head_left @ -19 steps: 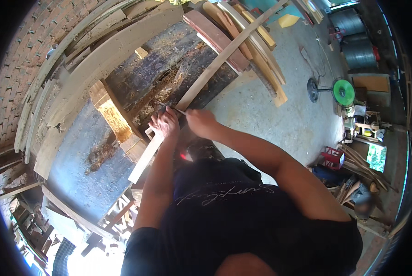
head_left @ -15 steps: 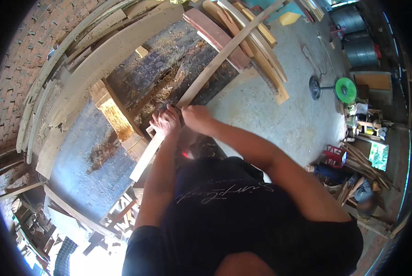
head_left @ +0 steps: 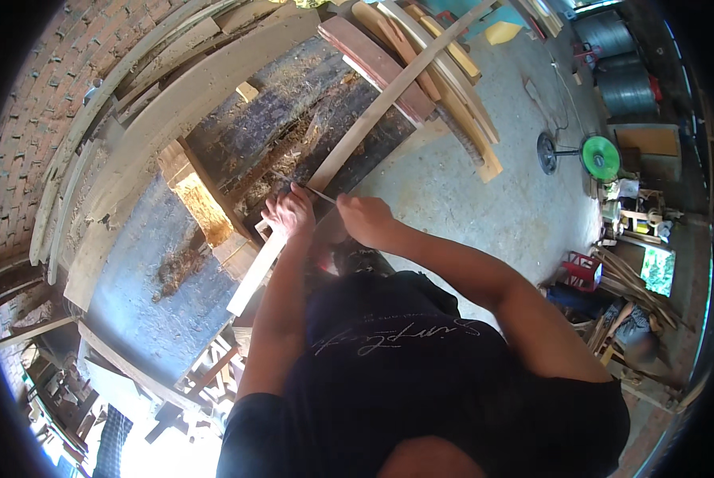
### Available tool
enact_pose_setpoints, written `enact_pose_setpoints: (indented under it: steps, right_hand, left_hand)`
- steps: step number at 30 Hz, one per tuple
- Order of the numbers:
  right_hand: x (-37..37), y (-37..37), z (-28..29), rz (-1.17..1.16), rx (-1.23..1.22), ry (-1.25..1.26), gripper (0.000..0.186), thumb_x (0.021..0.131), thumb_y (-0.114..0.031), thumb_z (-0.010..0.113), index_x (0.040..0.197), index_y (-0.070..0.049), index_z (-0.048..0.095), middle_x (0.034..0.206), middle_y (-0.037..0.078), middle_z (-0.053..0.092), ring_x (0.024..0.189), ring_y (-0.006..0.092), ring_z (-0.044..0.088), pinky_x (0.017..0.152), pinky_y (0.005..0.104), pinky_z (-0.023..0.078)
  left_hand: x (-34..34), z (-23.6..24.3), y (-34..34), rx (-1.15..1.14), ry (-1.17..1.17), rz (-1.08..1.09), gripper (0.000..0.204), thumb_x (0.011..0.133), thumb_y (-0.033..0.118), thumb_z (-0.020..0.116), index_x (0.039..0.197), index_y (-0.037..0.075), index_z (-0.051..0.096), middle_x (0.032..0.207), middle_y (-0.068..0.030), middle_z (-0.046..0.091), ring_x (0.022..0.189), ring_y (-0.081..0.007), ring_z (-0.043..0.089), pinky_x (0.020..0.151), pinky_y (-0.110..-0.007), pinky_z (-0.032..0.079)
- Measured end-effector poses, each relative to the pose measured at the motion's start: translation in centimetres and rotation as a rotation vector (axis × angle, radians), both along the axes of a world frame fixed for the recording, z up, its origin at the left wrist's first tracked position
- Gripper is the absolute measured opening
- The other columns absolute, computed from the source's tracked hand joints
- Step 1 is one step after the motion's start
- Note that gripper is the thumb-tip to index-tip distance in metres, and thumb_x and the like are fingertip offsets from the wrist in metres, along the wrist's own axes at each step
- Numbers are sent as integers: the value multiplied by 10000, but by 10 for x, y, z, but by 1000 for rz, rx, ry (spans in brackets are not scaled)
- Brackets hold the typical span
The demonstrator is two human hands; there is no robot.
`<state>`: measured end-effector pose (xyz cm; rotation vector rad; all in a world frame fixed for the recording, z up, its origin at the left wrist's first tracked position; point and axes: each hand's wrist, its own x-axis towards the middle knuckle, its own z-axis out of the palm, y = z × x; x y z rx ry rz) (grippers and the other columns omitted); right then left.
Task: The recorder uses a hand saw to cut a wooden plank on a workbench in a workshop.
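Note:
My left hand (head_left: 292, 213) rests with fingers curled over a long wooden strip (head_left: 358, 134) lying diagonally across the dark bench (head_left: 142, 263); its near part is pale. My right hand (head_left: 363, 220) is closed on a thin tool (head_left: 323, 195), probably a file, whose end crosses the strip beside my left fingertips. The tool's handle is hidden in my fist, and its far end is partly covered by my left hand. Just left of the hands, a wooden block (head_left: 198, 207) with a rough yellow face lies among shavings.
Long boards (head_left: 144, 151) line the bench's far side by a brick wall. Stacked planks (head_left: 389, 80) lie beyond the hands. On the concrete floor (head_left: 453, 199) stand a green fan (head_left: 598, 158), metal drums (head_left: 620, 80), a red stool (head_left: 582, 271) and leaning scrap wood.
My right hand went in toward my left and has since drawn back to the right, showing more of the tool. My left hand stays on the strip.

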<state>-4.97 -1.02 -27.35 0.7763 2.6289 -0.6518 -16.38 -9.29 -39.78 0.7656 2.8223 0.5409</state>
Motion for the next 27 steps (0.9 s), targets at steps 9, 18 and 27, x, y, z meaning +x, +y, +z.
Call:
enact_pose_setpoints:
  steps: [9,18,27]
  right_hand:
    - [-21,0,-36,43,54,-16,198,888,-123,408,908,2,561,837,223,669,808,372,676,707,461,539]
    - [-29,2,-46,5,30,27,164,863,-104,464,938,23,535,796,230,660,778,397,666,666,465,538]
    - [-7,3,-32,-35,40,52,132,837,-91,501,888,15,561,754,214,663,724,363,682,628,440,546]
  left_hand:
    - [4,5,-2,-69,-75,-20,472,952,359,378,832,57,720,978,-85,697,1039,-272,558,879,-450,366]
    - [4,4,5,3,59,-8,474,948,337,397,727,48,701,859,-91,699,951,-277,565,841,-440,380]
    - [7,12,7,30,44,-22,488,947,351,385,752,37,703,880,-108,697,986,-284,558,852,-454,379]
